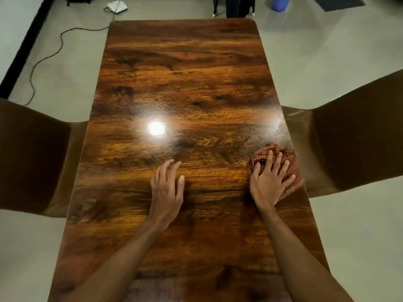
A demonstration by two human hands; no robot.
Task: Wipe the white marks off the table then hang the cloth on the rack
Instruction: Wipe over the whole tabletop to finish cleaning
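A glossy dark wooden table fills the middle of the view. My right hand presses flat on a crumpled reddish-brown checked cloth near the table's right edge. Faint whitish smears show on the wood just beyond the cloth, by the right edge. My left hand rests flat on the bare tabletop, fingers slightly apart, holding nothing. A bright lamp reflection glares on the surface ahead of my left hand. No rack is in view.
A brown chair stands at the table's left side and another brown chair at its right. A black cable snakes over the grey floor at far left. A person's dark legs stand beyond the far end.
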